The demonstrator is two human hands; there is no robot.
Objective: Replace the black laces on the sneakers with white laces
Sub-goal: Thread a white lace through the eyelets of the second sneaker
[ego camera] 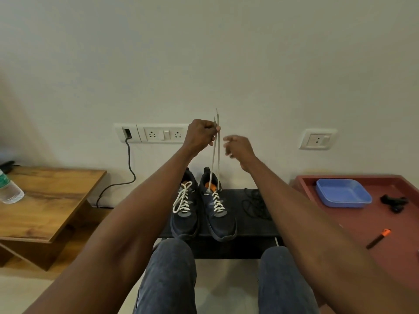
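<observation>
Knees (172, 268): in dark jeans, at the bottom edge, just short of the bench.
Bench (249, 225): low, black, set against the wall, between the wooden table and the red table.
Left shoe (184, 214): dark, toe toward the camera, on the bench; white lace threaded through the eyelets, loose loops lying over the tongue.
Right shoe (221, 219): dark, touching the left shoe; white lace (214, 164) crossed up the eyelets, both ends drawn straight up from the collar.
Black laces (256, 205): in a loose tangle on the bench, just right of the shoes.
Left hand (201, 134): raised above the right shoe, fingers curled, pinching both ends of the white lace together; tips poking out above the fist.
Right hand (238, 146): raised just beside the lace, apart from it, fingers loosely spread, holding nothing.
Wooden table (52, 200): to the left, a plastic bottle (9, 189) near its far left edge.
Red table (367, 223): to the right, bearing a blue tray (343, 192), a small black object (394, 202) and an orange-tipped marker (378, 239).
Wall (204, 53): pale, with a switch panel (154, 133) behind the left hand, a black cable (130, 164) hanging from it, and a single socket (317, 139) further right.
</observation>
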